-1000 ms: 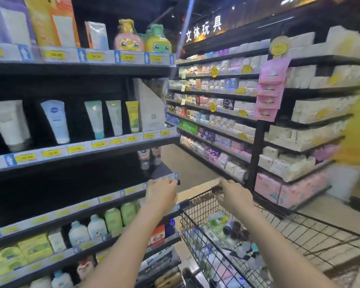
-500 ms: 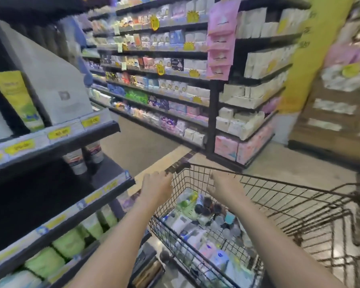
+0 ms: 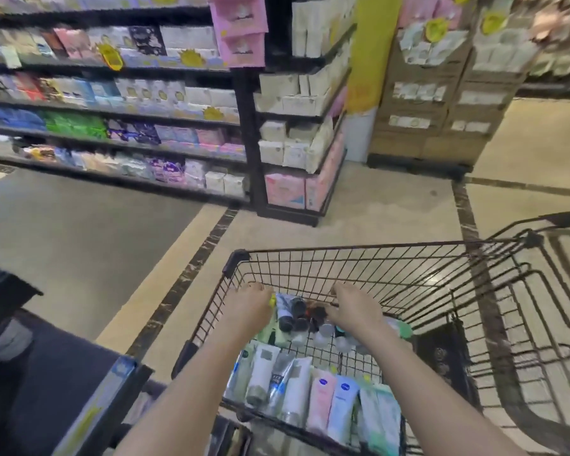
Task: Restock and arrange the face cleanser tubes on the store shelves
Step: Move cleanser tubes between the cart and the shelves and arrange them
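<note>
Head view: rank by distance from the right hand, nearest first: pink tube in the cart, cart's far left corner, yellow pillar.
From the right hand:
1. Pink tube, in the cart's near row, just below the hand.
2. Cart's far left corner, up and left of it.
3. Yellow pillar, far across the aisle.

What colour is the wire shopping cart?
Black, seen in the head view: the wire cart.
</note>
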A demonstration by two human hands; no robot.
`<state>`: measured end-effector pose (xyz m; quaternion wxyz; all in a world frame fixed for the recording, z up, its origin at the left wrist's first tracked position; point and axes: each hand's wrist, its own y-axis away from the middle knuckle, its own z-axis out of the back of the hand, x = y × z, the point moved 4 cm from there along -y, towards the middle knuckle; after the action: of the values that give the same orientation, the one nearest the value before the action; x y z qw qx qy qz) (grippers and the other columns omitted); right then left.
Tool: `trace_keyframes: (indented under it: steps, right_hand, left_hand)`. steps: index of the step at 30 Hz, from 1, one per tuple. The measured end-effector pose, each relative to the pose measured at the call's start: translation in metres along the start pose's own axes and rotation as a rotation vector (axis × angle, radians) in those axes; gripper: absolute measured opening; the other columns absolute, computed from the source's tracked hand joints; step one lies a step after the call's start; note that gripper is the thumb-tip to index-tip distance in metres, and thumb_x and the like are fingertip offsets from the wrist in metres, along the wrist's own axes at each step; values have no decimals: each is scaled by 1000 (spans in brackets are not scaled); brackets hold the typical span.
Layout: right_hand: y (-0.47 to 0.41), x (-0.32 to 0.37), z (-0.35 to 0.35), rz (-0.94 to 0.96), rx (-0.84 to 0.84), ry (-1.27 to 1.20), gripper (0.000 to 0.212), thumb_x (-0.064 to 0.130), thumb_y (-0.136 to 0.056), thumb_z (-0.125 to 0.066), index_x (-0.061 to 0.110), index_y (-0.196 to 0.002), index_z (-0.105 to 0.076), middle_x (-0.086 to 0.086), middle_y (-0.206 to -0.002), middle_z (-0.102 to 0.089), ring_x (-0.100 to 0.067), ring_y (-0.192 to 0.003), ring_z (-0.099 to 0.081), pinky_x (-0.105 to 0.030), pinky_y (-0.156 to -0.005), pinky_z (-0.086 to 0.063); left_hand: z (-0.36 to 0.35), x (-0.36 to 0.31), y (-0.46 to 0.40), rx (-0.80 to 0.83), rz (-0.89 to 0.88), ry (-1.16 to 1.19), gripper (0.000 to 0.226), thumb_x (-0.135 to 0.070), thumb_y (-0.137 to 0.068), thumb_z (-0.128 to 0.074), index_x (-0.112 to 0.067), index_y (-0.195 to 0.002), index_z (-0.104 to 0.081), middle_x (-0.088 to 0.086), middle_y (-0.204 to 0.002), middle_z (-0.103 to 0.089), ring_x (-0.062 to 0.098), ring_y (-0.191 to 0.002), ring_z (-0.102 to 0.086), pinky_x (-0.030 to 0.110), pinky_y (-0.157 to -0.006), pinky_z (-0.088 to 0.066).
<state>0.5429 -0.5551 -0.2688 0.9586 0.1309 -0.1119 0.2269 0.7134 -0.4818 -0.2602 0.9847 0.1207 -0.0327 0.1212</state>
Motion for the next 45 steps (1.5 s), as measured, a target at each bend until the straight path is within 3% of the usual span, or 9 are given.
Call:
trace_keyframes:
  steps: [9,18,25,29,31,34,38,41,45]
  right_hand:
    - [-33,-37,-42,-235,118,-97,31,29,-91,-51,11,-116,-50,-11,-113,-60,-28,-104,-57,-33,-77,-45]
    - [-112,-67,-107,-311,266,-211,34,27,-96,-46,8,-124,-47,-13,-122,-58,-28,-113,-55,-31,-82,-43]
    - [-171,-86,-169,-494,380,-404,43,39,-96,-43,6,-124,-49,-16,-115,-63,-29,-109,-57,-34,-86,-45]
    - [-196,-94,-197,-609,500,-539,46,31,-98,-41,2,-134,-41,-17,-134,-49,-30,-122,-47,-29,-90,-38]
    - [-204,-97,-210,-649,545,-563,46,33,-98,-41,5,-134,-41,-15,-138,-46,-28,-124,-46,-27,-94,-38]
    - [-209,-96,-231,-688,606,-633,25,34,-95,-47,19,-114,-50,-12,-129,-51,-23,-112,-53,-26,-90,-41]
    - [-214,-95,-250,-706,611,-654,39,44,-91,-50,10,-109,-56,-7,-110,-59,-20,-91,-53,-24,-75,-38]
    - [-216,-96,-256,-742,624,-675,44,49,-88,-52,11,-109,-56,-4,-99,-58,-17,-84,-53,-22,-66,-41]
    - [-216,-99,-260,-821,578,-744,44,47,-79,-63,11,-103,-54,-11,-105,-66,-24,-93,-64,-35,-86,-52]
  left_hand:
    - [-47,-21,-72,133,-137,-58,39,-23,-92,-43,-15,-130,-42,8,-129,-52,28,-117,-49,42,-97,-38]
    - [-115,-33,-150,265,-30,40,40,-17,-94,-37,-13,-134,-38,11,-132,-51,27,-112,-55,41,-95,-42]
    - [-190,-27,-206,412,297,422,39,-32,-98,-36,-10,-129,-46,10,-117,-60,25,-104,-58,31,-78,-45]
    - [-228,-28,-227,491,510,702,43,-37,-96,-41,-4,-120,-51,14,-107,-59,27,-91,-58,28,-69,-47]
    - [-244,-29,-233,524,604,799,46,-42,-94,-44,-3,-118,-51,15,-107,-59,29,-91,-57,30,-77,-49]
    - [-261,-32,-242,564,698,853,52,-49,-92,-46,-4,-118,-48,16,-114,-56,29,-94,-55,32,-85,-47]
    - [-271,-40,-248,592,792,883,77,-54,-87,-50,-2,-140,-28,19,-133,-47,35,-107,-57,38,-91,-49]
    - [-273,-41,-249,574,804,853,73,-49,-89,-49,-3,-140,-26,21,-134,-46,36,-110,-56,37,-93,-46]
    - [-269,-38,-245,532,854,957,59,-39,-89,-55,-3,-133,-36,21,-127,-51,35,-111,-53,34,-91,-46]
